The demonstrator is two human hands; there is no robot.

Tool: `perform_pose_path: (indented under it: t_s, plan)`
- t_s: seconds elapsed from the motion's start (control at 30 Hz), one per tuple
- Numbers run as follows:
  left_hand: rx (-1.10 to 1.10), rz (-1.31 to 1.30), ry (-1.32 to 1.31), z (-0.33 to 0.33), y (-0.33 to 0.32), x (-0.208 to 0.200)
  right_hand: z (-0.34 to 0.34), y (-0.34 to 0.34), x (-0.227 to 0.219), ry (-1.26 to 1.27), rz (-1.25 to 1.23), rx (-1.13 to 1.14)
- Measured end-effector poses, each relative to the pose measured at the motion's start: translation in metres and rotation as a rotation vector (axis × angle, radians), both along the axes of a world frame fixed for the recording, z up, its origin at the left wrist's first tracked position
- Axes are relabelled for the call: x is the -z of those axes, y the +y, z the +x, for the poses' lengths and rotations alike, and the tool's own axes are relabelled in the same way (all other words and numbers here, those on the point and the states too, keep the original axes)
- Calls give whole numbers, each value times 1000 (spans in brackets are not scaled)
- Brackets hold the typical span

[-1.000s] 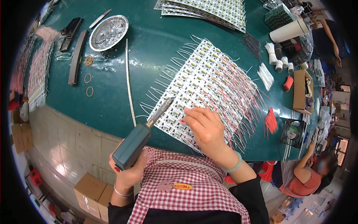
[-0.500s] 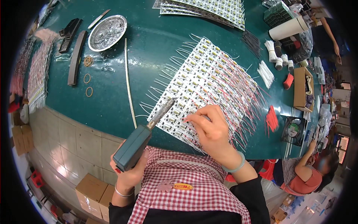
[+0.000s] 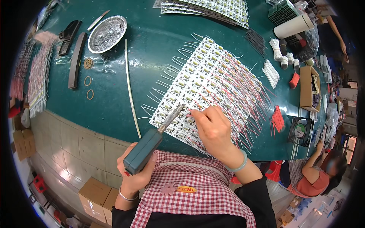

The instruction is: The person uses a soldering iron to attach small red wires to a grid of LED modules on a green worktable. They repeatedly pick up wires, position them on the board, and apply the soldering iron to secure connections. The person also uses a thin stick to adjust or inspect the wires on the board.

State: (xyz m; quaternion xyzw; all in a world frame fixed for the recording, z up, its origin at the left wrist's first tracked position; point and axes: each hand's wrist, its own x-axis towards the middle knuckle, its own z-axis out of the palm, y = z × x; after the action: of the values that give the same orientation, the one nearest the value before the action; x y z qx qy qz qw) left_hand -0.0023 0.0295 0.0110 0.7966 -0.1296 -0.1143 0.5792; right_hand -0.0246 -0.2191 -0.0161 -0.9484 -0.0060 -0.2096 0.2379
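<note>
My left hand point(image 3: 133, 178) is wrapped around the dark green handle of a soldering gun point(image 3: 143, 152). Its grey metal tip reaches over a white panel of small circuit boards point(image 3: 192, 81), which lies at a slant on the table. Beside that tip my right hand point(image 3: 215, 131) is closed in a pinch on a thin red wire point(image 3: 190, 111), only a bit of which shows. Rows of white wires stick out from the panel's left edge, and many red and white wires point(image 3: 243, 91) spread over its right part. Whether the tip touches the board I cannot tell.
The green table point(image 3: 102, 110) carries a metal bowl point(image 3: 107, 34), rubber bands point(image 3: 88, 63) and a long pale strip point(image 3: 131, 91) on the left. Stacked boards point(image 3: 213, 13) lie at the back. Bundled wires point(image 3: 278, 121), a small fan point(image 3: 300, 131) and a cardboard box point(image 3: 307, 89) are at right.
The soldering gun has shifted right, and my right hand has moved slightly away from me with the red wire. The metal tip and my right fingertips are now closer together.
</note>
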Motion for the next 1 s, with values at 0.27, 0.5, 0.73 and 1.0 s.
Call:
perform_pose_path:
  t_s: [0.27,0.5,0.73,1.0]
  plan:
    - [48,58,-21,3,-2,-2,1,3,-4,31,-15,8]
    - [65,78,-47,5,-3,-3,1,4,-4,26,8,13]
    - [56,83,-84,6,-6,-1,1,2,-4,42,-34,-26]
    - [54,76,-58,8,-5,-3,1,3,-5,51,-27,-11]
